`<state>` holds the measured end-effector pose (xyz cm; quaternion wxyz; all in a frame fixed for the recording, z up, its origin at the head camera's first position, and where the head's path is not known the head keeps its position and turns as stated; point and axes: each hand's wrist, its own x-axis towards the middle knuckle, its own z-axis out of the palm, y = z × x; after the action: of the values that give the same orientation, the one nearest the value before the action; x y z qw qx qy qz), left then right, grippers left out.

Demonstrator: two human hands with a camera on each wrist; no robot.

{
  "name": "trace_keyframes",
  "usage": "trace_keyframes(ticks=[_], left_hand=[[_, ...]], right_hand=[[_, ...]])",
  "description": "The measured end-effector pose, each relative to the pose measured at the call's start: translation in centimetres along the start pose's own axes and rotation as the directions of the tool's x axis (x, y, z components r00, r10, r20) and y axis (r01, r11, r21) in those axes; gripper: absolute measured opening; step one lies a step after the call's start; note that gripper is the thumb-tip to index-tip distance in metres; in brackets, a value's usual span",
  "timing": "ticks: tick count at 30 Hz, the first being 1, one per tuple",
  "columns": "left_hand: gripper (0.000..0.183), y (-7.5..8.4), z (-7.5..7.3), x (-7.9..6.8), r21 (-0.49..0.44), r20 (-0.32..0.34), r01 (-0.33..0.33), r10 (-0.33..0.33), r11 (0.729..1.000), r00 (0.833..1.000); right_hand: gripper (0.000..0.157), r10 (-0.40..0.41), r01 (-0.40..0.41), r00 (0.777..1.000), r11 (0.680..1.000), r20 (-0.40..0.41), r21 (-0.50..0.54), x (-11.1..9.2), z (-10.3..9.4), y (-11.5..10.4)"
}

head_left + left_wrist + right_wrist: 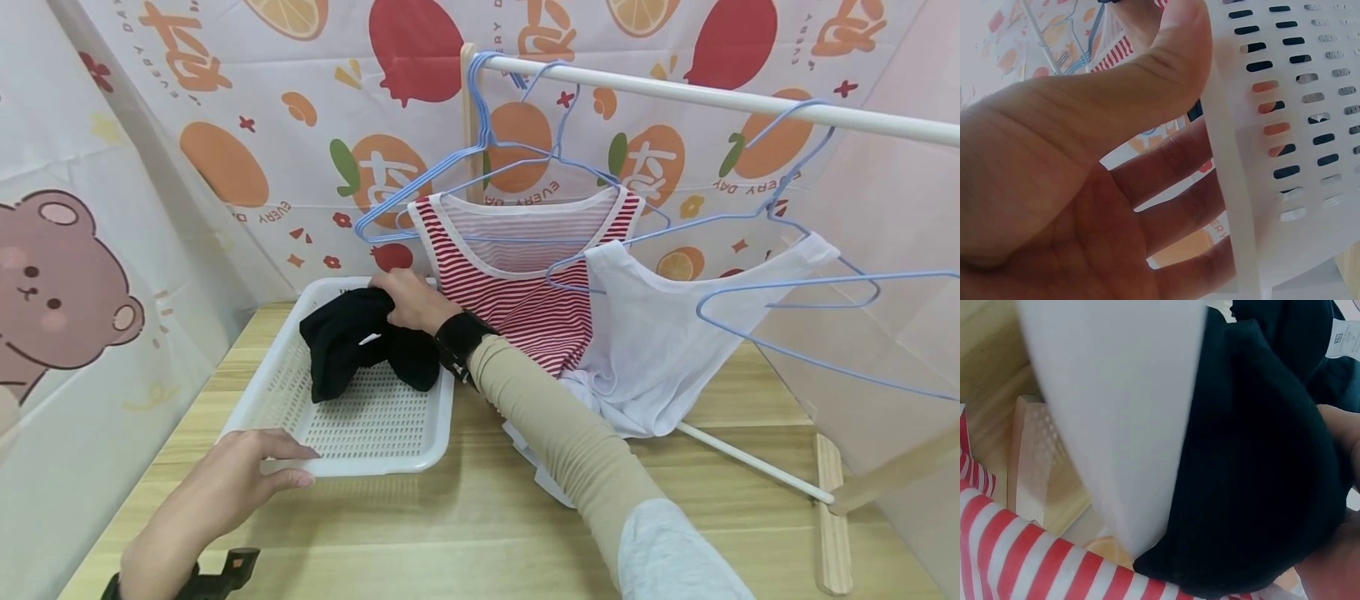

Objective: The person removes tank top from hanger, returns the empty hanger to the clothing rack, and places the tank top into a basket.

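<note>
A white perforated plastic basket [360, 462] sits on the wooden table, with a crumpled black garment [337, 342] inside it. At the basket's near left corner my left hand [225, 483] grips the rim; the left wrist view has the thumb [1179, 56] on one side of the wall and the other fingers partly hidden past it. My right hand [412, 302] reaches over the right side of the basket and holds the black cloth near its far end. A white label [1344, 340] shows on the cloth in the right wrist view.
Right of the basket stands a rack with a white rail [675, 93]. From it hang blue hangers [420, 179], a red-and-white striped tank top [517, 308] and a white tank top [667, 333]. A printed curtain [300, 167] closes off the back.
</note>
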<state>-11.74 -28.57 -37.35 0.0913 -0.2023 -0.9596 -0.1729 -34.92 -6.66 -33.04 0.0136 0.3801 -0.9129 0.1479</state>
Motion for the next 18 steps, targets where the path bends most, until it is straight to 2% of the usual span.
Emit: trace_keyframes(ticks=[11,18], left_hand=[[0.024,-0.05,0.08,0.00,0.007,0.000,0.001,-0.001,1.000,1.000],[0.024,-0.03,-0.01,0.04,0.002,0.014,0.015,-0.015,1.000,1.000]], right_hand=[[0.049,0.011,-0.009,0.999,0.999,0.039,-0.052,0.35,0.19,0.08],[0.048,0.020,-0.017,0.998,0.999,0.064,-0.041,0.55,0.04,0.08]])
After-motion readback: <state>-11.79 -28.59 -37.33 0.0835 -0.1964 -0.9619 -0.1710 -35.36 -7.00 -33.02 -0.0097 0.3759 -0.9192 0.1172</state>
